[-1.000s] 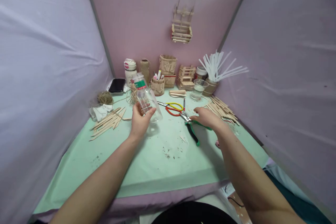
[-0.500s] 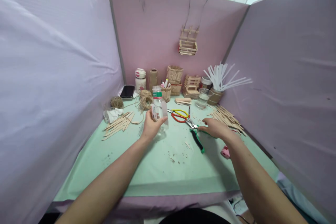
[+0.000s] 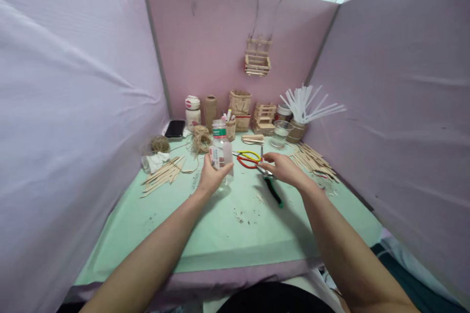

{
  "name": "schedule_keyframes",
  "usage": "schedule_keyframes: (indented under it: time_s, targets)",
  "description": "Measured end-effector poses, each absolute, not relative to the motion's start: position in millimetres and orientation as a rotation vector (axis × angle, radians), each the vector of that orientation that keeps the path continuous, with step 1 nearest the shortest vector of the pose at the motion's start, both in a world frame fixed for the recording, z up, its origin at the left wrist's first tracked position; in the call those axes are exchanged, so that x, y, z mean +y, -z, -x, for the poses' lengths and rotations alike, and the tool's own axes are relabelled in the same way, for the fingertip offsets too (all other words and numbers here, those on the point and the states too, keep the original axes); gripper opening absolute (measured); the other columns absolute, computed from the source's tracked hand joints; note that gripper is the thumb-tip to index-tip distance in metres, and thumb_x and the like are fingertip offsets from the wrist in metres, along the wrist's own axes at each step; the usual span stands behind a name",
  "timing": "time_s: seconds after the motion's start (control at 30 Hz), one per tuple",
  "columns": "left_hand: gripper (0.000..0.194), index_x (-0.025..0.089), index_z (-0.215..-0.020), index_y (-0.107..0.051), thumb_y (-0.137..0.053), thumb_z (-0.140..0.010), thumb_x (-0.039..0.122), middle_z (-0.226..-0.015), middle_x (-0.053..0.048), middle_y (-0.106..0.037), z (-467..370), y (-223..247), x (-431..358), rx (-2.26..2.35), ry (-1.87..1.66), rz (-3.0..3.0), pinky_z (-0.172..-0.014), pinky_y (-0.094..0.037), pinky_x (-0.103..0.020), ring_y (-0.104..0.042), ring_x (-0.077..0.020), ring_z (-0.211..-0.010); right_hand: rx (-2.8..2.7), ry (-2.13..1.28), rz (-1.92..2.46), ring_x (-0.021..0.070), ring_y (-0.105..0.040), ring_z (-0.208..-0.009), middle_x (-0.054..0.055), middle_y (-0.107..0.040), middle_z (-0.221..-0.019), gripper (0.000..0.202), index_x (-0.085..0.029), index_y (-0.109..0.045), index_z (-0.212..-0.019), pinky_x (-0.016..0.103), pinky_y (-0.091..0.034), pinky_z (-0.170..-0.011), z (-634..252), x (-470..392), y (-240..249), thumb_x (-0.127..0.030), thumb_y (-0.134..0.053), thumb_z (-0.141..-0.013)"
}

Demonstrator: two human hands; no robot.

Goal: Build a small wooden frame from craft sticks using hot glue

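My left hand (image 3: 212, 176) is wrapped round a clear plastic bottle (image 3: 219, 149), held upright over the table. The bottle has a green band near its neck and a printed white label. My right hand (image 3: 281, 168) hovers with thumb and forefinger apart, its fingertips beside a slim pen-like tool (image 3: 262, 150). Beneath that hand lies a pair of cutters with black and green handles (image 3: 273, 192), partly hidden. Scissors with yellow and red handles (image 3: 250, 157) lie between the bottle and my right hand.
Wooden sticks lie in piles at the left (image 3: 163, 174) and right (image 3: 315, 160). Twine balls (image 3: 201, 142), a phone (image 3: 175, 129), a cup of water (image 3: 281, 134) and a pot of white glue sticks (image 3: 299, 129) stand farther back. Scraps (image 3: 242, 217) dot the front.
My right hand has moved left, from the cutters' handles to beside the pen-like tool. The bottle has turned slightly in my left hand. The view has shifted a little.
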State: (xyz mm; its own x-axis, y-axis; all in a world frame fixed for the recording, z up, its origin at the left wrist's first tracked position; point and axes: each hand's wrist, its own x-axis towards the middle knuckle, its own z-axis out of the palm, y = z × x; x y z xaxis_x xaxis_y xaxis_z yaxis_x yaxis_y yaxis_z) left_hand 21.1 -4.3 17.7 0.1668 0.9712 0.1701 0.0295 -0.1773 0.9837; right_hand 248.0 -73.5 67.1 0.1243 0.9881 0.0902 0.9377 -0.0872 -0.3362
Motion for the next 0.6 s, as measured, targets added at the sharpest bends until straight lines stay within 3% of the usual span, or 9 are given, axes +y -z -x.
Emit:
schedule_keyframes:
  time_s: [0.1,0.27,0.47,0.6]
  targets:
    - [0.065,0.020,-0.116,-0.045,-0.078,-0.063,0.038,-0.106,-0.008,-0.065,-21.0,-18.5,-1.8,1.019,-1.223,-1.394,-0.086,-0.051,-0.037,-0.065,-0.0224,-0.095,-1.802,-0.095,2.393,0.0227,-0.064,-0.099,0.011,-0.070,-0.112,0.035,-0.018,-0.067,-0.109,0.026,-0.043,-0.076,-298.6,-73.1,-74.6,-0.043,-0.055,-0.088]
    - [0.061,0.020,-0.117,-0.045,-0.073,-0.068,0.043,-0.109,-0.008,-0.063,-22.5,-16.5,-0.4,0.977,-1.198,-1.369,-0.087,-0.051,-0.039,-0.064,-0.0224,-0.097,-1.495,-0.062,2.777,0.0233,-0.066,-0.084,0.015,-0.072,-0.090,0.024,-0.011,-0.071,-0.093,0.028,-0.042,-0.066,-389.9,-81.9,-85.1,-0.027,-0.054,-0.089]
    - [0.045,0.023,-0.112,-0.043,-0.061,-0.077,0.045,-0.110,-0.005,-0.061,-26.5,-2.3,7.2,0.919,-1.184,-1.333,-0.085,-0.052,-0.036,-0.062,-0.0191,-0.098,-1.512,-0.215,2.865,0.0190,-0.063,-0.096,0.008,-0.064,-0.112,0.028,-0.016,-0.062,-0.111,0.038,-0.053,-0.083,-429.9,-78.5,-64.6,-0.035,-0.057,-0.092]
    - [0.044,0.022,-0.108,-0.043,-0.062,-0.076,0.046,-0.106,-0.005,-0.060,-26.7,-2.6,5.7,0.949,-1.177,-1.386,-0.088,-0.050,-0.038,-0.061,-0.0198,-0.098,-1.688,-0.243,2.716,0.0218,-0.061,-0.102,0.007,-0.060,-0.121,0.033,-0.017,-0.058,-0.119,0.041,-0.053,-0.086,-424.4,-59.7,-43.8,-0.036,-0.057,-0.092]
